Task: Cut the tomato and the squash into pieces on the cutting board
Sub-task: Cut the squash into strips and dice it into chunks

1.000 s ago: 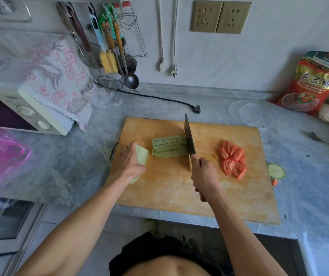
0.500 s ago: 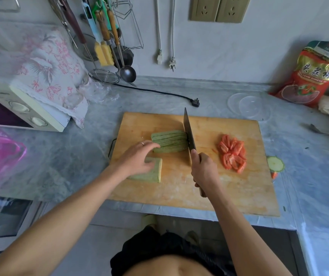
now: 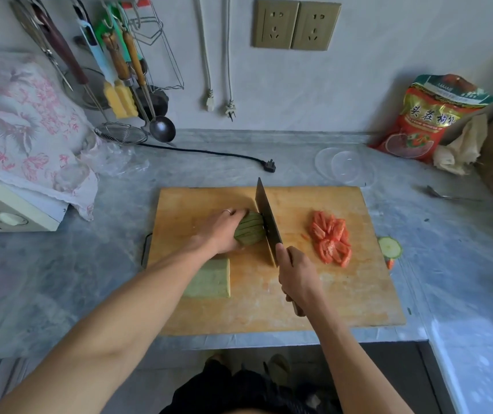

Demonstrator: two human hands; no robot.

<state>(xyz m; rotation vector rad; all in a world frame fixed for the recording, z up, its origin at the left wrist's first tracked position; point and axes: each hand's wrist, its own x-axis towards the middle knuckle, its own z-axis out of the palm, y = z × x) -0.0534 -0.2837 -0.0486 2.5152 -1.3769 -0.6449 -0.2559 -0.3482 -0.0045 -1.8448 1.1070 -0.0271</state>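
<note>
Fingers of left hand (image 3: 220, 231) curled over stacked squash strips (image 3: 251, 233), pressing them down near middle of cutting board (image 3: 358, 294); ring on one finger. Fingers of right hand (image 3: 297, 274) wrapped round handle of knife (image 3: 267, 222), forefinger laid forward toward blade. Blade upright, edge down, touching right end of strip stack; tip pointing to board's far edge.

Progress, judged from layout: tomato done. Tomato pieces (image 3: 332, 242) heaped on right part of board, well apart from blade. Squash partly done. Strips cut lengthwise, not yet crosscut into pieces. Squash block (image 3: 209, 279) uncut at near-left part of board, partly under left forearm. Likely remaining: crosscut strips, then slice and cut block.

Appearance: strips pale green with darker skin edges, lying flat and parallel, stack slightly fanned. Block pale green, flat cut face up, straight right edge. Tomato pieces red, wet-looking, irregular wedges; faint orange juice smear on board beside them.

Off board: squash round (image 3: 390, 247) on counter just past board's right edge, small red scrap touching it. Clear lid beyond board's far-right corner. Unplugged cord beyond far edge.
</note>
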